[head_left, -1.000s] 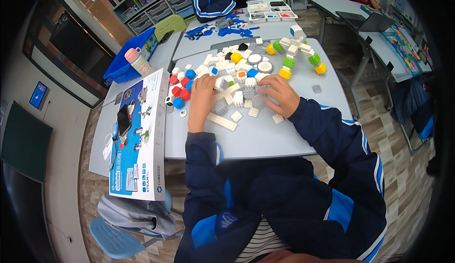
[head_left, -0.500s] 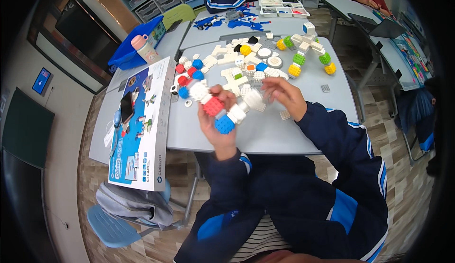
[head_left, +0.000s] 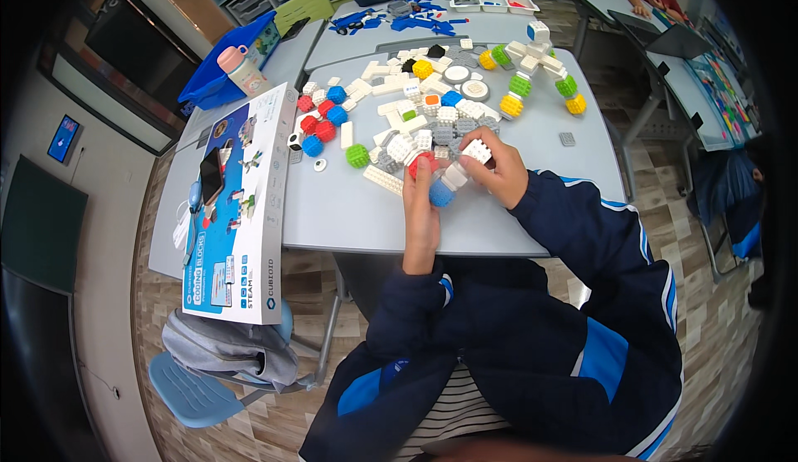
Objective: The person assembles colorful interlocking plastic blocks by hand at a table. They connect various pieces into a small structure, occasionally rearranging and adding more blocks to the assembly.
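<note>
Close in front of me, above the near part of the table, I hold a cluster of joined toy building blocks. My left hand (head_left: pixel 422 222) is closed on its red block (head_left: pixel 421 165), fingers partly hidden behind it. A blue block (head_left: pixel 441 193) and a pale connector piece (head_left: pixel 455 177) sit between my hands. My right hand (head_left: pixel 504 177) pinches a white studded block (head_left: pixel 477 151) right beside the cluster; whether the two are joined, I cannot tell. Just left of my left hand lie a green block (head_left: pixel 357 156) and a long white studded bar (head_left: pixel 383 181).
Loose white, grey and coloured blocks (head_left: pixel 391 88) spread beyond my hands. A legged figure of green, yellow and white blocks (head_left: pixel 536 59) stands at the right. Left are a large box (head_left: pixel 241 254) with a phone (head_left: pixel 213 176) on it, a pink-topped bottle (head_left: pixel 241 69) and a blue bin (head_left: pixel 218 79).
Both hands have come together, the left moving right with the cluster. My right hand, spread before, now grips a white block. The green block and white bar have come into sight.
</note>
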The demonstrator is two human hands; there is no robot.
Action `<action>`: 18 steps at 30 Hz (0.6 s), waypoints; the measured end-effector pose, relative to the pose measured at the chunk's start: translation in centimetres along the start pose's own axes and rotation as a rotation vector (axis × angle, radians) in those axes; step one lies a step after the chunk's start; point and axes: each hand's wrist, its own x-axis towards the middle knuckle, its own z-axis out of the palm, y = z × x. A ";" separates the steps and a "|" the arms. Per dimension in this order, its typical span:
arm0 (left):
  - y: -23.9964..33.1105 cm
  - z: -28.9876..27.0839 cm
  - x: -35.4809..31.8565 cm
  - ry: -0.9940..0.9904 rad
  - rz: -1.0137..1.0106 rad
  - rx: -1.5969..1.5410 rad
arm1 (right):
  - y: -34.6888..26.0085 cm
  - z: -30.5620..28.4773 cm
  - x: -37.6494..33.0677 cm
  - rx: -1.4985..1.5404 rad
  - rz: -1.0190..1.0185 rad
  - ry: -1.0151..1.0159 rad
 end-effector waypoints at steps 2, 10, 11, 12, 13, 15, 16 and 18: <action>-0.3 0.2 0.1 0.109 0.083 0.134 | -0.2 0.3 -0.1 -0.092 -0.213 0.013; 0.5 0.6 -0.8 0.127 0.096 0.139 | 0.3 0.5 -0.3 0.556 0.261 -0.227; 0.8 0.6 -0.9 0.111 0.038 0.049 | 0.5 0.4 -0.3 0.601 0.296 -0.239; 1.2 0.3 -1.1 0.088 -0.018 -0.034 | 0.7 0.2 -0.1 0.849 0.427 -0.199; 1.4 0.2 -1.2 0.070 -0.066 -0.120 | 0.7 -0.3 0.2 1.096 0.562 -0.167; 1.6 0.1 -1.3 0.109 -0.025 -0.075 | 0.8 -0.8 0.7 1.210 0.618 -0.063; 1.7 0.1 -1.2 0.135 -0.010 -0.053 | 0.7 -1.0 0.8 1.155 0.521 -0.091; 1.6 0.0 -1.2 0.102 0.044 -0.005 | 0.6 -1.3 1.0 1.005 0.388 -0.060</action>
